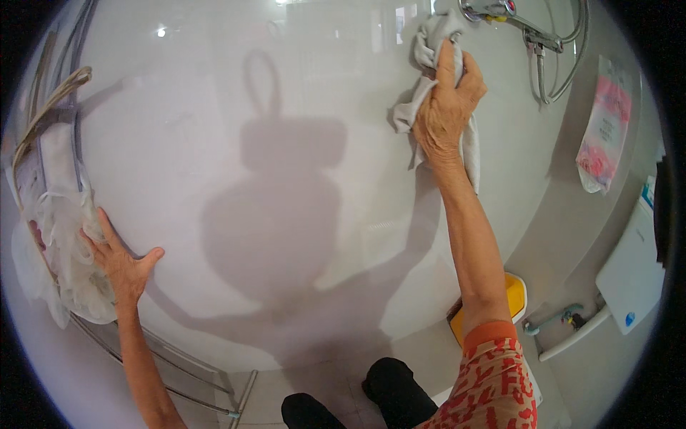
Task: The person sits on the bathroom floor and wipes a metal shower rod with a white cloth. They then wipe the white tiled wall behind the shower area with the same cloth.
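Observation:
A crumpled light-grey cloth (431,44) is pressed to the glossy white wall (179,136) under my right hand (446,107), whose fingers grip its folds. That hand is at the upper right, just left of and below the chrome shower tap (493,8). Lower left, my left hand (123,266) lies spread against the wall with the thumb held out. Its fingers touch or overlap a bunch of thin, clear plastic bags (68,243) hanging there; the fingertips are partly lost among the bags. My shadow falls across the middle of the wall.
Beside the tap hangs a shower hose (572,82). A pink-and-white packet (606,132) is on the right wall, above a white cistern (629,261) with a pipe. A yellow-and-white container (516,294) sits behind my right forearm. Metal rack bars (179,361) run low at left.

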A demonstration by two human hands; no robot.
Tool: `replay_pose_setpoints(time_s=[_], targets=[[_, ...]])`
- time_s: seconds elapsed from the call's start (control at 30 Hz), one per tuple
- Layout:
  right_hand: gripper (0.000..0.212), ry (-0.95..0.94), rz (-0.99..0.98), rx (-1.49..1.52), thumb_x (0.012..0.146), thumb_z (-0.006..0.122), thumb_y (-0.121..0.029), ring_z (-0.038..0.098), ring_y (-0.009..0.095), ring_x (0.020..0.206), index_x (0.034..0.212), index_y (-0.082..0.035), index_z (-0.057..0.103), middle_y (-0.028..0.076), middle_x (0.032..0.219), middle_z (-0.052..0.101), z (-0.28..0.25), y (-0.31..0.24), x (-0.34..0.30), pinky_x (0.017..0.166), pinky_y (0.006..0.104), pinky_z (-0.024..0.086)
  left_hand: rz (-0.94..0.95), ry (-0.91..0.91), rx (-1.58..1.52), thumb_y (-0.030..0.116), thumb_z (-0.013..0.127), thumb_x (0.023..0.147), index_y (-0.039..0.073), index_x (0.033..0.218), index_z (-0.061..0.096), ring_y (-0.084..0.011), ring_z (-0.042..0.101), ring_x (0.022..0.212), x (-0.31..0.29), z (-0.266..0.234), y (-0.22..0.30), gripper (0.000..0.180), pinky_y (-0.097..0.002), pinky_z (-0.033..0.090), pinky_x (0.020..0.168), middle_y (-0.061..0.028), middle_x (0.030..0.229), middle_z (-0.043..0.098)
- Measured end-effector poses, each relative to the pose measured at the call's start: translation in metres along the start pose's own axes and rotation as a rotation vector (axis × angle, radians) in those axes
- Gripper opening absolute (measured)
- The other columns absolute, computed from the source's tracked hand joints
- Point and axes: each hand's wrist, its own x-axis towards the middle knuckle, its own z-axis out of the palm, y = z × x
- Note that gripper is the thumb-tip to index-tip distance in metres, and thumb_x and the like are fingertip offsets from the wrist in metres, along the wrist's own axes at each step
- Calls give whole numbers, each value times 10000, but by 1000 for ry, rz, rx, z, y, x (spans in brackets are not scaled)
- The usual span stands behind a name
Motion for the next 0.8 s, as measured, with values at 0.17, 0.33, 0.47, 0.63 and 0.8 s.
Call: replay_pose_setpoints(time_s=[0.17, 0.33, 0.47, 0.63, 0.8], targets=[[523, 24, 72, -26, 815, 550, -105, 369, 341, 1083, 1330, -104, 458, 204, 1241, 383, -11, 50, -21, 945, 435, 288, 31, 0, 109, 637, 725, 554, 166, 1474, 102, -481, 20, 1351, -1, 0, -7, 1207, -583, 103, 1080, -244, 1482, 125], [503, 43, 174, -100, 839, 545, -129, 372, 346, 1073, 1328, -75, 436, 211, 1221, 387, -20, 63, -23, 903, 453, 289, 50, -12, 120, 643, 681, 626, 225, 1470, 156, -459, 28, 1361, -4, -7, 6, 1078, -598, 130, 1063, -221, 1486, 128], [580, 112, 149, -179, 805, 566, -123, 373, 380, 1072, 1358, -83, 399, 240, 1221, 373, -7, 65, -28, 904, 478, 289, 31, -32, 184, 537, 659, 722, 264, 1458, 210, -422, 71, 1369, -8, -14, 34, 905, -585, 165, 1055, -198, 1499, 72], [643, -60, -83, -29, 683, 643, -146, 394, 307, 1017, 1298, -225, 474, 142, 1226, 384, -12, -30, -42, 798, 417, 333, 77, -45, 226, 400, 614, 817, 227, 1457, 218, -431, 124, 1356, -8, -22, 55, 772, -569, 133, 1074, -216, 1481, 146], [583, -82, -328, 190, 721, 618, -130, 408, 241, 974, 1270, -279, 492, 67, 1210, 403, -16, -22, -37, 708, 365, 327, 240, 42, 293, 215, 564, 869, 168, 1450, 228, -419, 159, 1347, -12, -27, 79, 674, -522, 133, 1094, -212, 1468, 209]])
